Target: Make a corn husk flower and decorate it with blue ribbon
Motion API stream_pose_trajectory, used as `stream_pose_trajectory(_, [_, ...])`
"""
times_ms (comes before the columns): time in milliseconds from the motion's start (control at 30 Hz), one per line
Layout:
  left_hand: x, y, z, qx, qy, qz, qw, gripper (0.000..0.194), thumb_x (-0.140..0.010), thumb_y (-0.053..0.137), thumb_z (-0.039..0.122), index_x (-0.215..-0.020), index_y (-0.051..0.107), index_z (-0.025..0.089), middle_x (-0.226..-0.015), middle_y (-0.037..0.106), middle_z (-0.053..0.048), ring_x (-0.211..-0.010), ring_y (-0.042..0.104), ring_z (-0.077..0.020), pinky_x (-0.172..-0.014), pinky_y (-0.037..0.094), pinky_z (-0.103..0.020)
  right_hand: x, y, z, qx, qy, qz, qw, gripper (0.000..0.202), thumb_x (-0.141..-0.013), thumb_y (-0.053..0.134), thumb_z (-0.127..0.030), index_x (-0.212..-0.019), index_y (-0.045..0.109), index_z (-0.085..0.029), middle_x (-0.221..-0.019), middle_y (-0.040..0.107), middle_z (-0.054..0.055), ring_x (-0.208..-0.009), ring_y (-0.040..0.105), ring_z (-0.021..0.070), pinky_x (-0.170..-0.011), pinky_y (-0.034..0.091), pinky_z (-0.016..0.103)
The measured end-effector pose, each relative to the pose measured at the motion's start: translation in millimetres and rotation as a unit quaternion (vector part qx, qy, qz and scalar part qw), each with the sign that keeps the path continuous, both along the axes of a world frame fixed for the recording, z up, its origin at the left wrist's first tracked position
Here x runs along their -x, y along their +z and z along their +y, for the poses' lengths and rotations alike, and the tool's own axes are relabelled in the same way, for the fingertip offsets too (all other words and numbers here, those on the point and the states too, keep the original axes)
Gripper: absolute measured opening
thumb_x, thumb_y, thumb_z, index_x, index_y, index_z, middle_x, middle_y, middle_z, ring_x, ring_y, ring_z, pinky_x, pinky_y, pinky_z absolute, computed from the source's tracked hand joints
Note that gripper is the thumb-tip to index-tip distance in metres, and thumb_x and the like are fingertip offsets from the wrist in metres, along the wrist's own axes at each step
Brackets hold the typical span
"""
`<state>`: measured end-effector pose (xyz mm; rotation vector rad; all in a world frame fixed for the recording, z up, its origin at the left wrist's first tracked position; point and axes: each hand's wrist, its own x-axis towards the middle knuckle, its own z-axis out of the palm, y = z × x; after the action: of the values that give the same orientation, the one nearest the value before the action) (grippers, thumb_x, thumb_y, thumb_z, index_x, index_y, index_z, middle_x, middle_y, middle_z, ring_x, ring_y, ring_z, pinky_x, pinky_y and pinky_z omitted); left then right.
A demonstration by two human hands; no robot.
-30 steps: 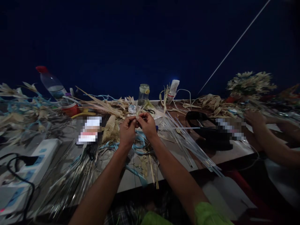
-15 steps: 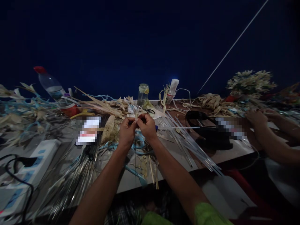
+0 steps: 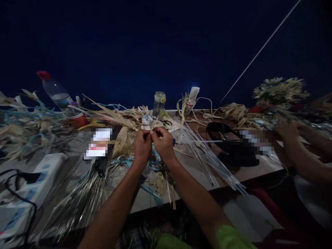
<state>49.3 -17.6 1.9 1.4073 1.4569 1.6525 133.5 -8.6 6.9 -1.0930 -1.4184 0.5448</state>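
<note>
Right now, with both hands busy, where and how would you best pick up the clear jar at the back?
I'd come from above and grip the clear jar around its upper body, just below the pale lid. It stands upright with that part exposed, while greenish scraps crowd its base and the left hand and right hand are in front.

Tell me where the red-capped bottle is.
In the head view, the red-capped bottle leans at the far left, just behind a red container.
</note>
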Motion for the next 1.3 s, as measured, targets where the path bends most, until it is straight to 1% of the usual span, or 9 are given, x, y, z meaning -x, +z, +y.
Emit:
stream_pose_trajectory(267, [0, -0.3, -1, 0.005, 0.024, 0.031, 0.999, 0.005, -0.074, 0.052, 0.020, -0.073, 0.056, 0.017, -0.072, 0.057, -0.003, -0.069, 0.050, -0.0151, -0.066, 0.036, -0.027, 3, -1.3, 0, 0.027, -0.002, 0.009, 1.000, 0.016, -0.070, 0.057, -0.033, -0.069, 0.054, -0.018, -0.068, 0.055, 0.000, -0.066, 0.050, 0.0125, -0.066, 0.041, 0.025])
stream_pose_trajectory(400, [0, 3.3, -1, 0.010, -0.034, 0.008, 0.999, 0.007, -0.073, 0.052, 0.019, -0.076, 0.058, 0.017, -0.075, 0.060, -0.003, -0.072, 0.052, -0.0150, -0.069, 0.039, -0.027, 2, -0.3, 3, 0.081, -0.016, 0.059, 0.995, 0.016, -0.068, 0.058, -0.033, -0.068, 0.054, -0.017, -0.065, 0.054, -0.001, -0.062, 0.049, 0.0118, -0.062, 0.041, 0.025])
stream_pose_trajectory(500, [2, 5.1, 2, 0.019, -0.112, -0.053, 0.992, 0.012, -0.070, 0.055, 0.017, -0.080, 0.062, 0.017, -0.080, 0.062, -0.003, -0.077, 0.055, -0.0147, -0.074, 0.041, -0.027, -2, -0.6, 6, 0.092, -0.016, 0.084, 0.992, 0.016, -0.068, 0.058, -0.033, -0.068, 0.054, -0.017, -0.065, 0.054, -0.001, -0.061, 0.049, 0.0113, -0.060, 0.042, 0.024])
stream_pose_trajectory(567, [5, 4.5, 5, 0.056, -0.141, -0.125, 0.980, 0.015, -0.069, 0.057, 0.019, -0.082, 0.063, 0.016, -0.079, 0.063, -0.003, -0.074, 0.056, -0.0141, -0.073, 0.042, -0.027, -4, -1.5, 8, 0.092, -0.006, 0.096, 0.991, 0.017, -0.068, 0.058, -0.034, -0.068, 0.054, -0.017, -0.065, 0.054, -0.001, -0.060, 0.048, 0.0108, -0.059, 0.042, 0.023])
stream_pose_trajectory(733, [12, -0.7, 11, 0.124, -0.163, -0.244, 0.948, 0.026, -0.067, 0.062, 0.033, -0.085, 0.066, 0.015, -0.078, 0.064, -0.004, -0.066, 0.056, -0.0106, -0.065, 0.043, -0.024, -4, -4.4, 12, 0.134, 0.068, 0.157, 0.976, 0.021, -0.065, 0.061, -0.036, -0.067, 0.056, -0.016, -0.061, 0.053, -0.003, -0.056, 0.046, 0.0092, -0.056, 0.042, 0.022])
stream_pose_trajectory(867, [13, -1.7, 11, 0.138, -0.188, -0.307, 0.923, 0.026, -0.062, 0.067, 0.032, -0.082, 0.066, 0.014, -0.072, 0.064, -0.002, -0.062, 0.056, -0.0092, -0.062, 0.043, -0.022, -3, -6.1, 12, 0.150, 0.107, 0.181, 0.966, 0.022, -0.064, 0.062, -0.036, -0.066, 0.058, -0.015, -0.060, 0.053, -0.003, -0.055, 0.047, 0.0084, -0.055, 0.043, 0.022])
stream_pose_trajectory(1100, [16, 0.9, 10, 0.184, -0.197, -0.367, 0.890, 0.027, -0.053, 0.073, 0.025, -0.076, 0.063, 0.015, -0.062, 0.061, 0.001, -0.056, 0.055, -0.0089, -0.056, 0.043, -0.022, -4, -7.6, 11, 0.149, 0.118, 0.105, 0.976, 0.022, -0.066, 0.060, -0.039, -0.066, 0.061, -0.016, -0.054, 0.054, -0.003, -0.049, 0.046, 0.0088, -0.050, 0.039, 0.022])
stream_pose_trajectory(1200, [16, 0.2, 10, 0.201, -0.196, -0.377, 0.883, 0.027, -0.054, 0.072, 0.024, -0.077, 0.061, 0.016, -0.062, 0.059, 0.003, -0.053, 0.052, -0.0068, -0.054, 0.042, -0.020, -7, -9.6, 10, 0.124, 0.069, 0.038, 0.989, 0.023, -0.068, 0.058, -0.039, -0.062, 0.060, -0.017, -0.051, 0.051, -0.004, -0.050, 0.044, 0.0089, -0.050, 0.035, 0.022])
stream_pose_trajectory(1300, [17, 0.6, 9, 0.201, -0.219, -0.394, 0.870, 0.021, -0.059, 0.069, 0.023, -0.075, 0.058, 0.015, -0.064, 0.058, 0.002, -0.054, 0.051, -0.0061, -0.055, 0.043, -0.020, -10, -8.9, 8, 0.092, 0.020, -0.028, 0.995, 0.032, -0.067, 0.061, -0.040, -0.048, 0.050, -0.017, -0.045, 0.040, -0.005, -0.048, 0.035, 0.0074, -0.048, 0.029, 0.021])
